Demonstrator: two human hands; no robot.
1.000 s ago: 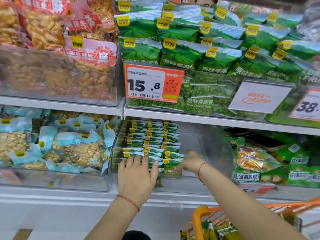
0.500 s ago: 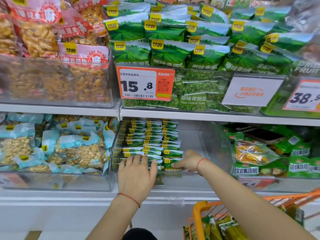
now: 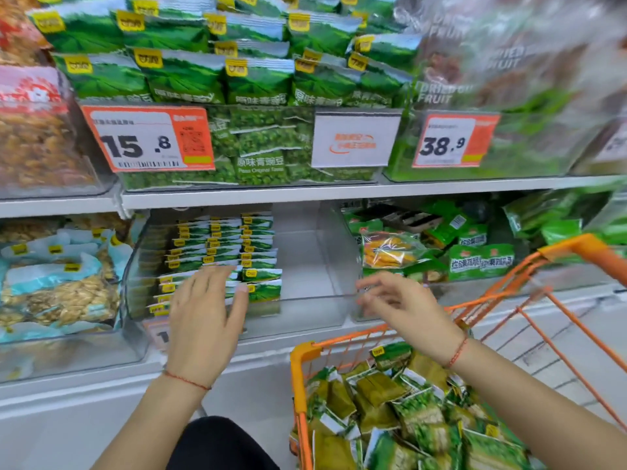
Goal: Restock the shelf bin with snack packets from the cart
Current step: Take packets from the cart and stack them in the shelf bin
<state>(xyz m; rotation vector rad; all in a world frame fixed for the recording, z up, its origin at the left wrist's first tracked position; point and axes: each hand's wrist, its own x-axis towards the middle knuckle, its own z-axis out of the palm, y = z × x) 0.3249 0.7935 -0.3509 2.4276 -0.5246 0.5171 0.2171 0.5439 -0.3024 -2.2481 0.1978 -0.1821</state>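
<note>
Clear shelf bin (image 3: 334, 266) on lower shelf, directly under the orange 15.8 price tag (image 3: 149, 139). Small green snack packets (image 3: 224, 252) stacked in rows across bin's left half; right half bare down to the clear wall. Left hand (image 3: 203, 310) laid flat against the front of those stacks, fingers (image 3: 217, 279) straight and a little spread, gripping nothing. Right hand (image 3: 403, 305) blurred, in the air just right of the bin's front corner, fingers loosely spread, holding nothing. Red string bracelet on each wrist. Orange wire cart (image 3: 302, 361) below and right of bin, heaped with more green packets (image 3: 400, 412). Left of bin, a neighbouring bin of pale-blue peanut bags (image 3: 64, 283). Right of bin, mixed green bags (image 3: 475, 261). Above bin, larger green pea bags (image 3: 258, 79).
</note>
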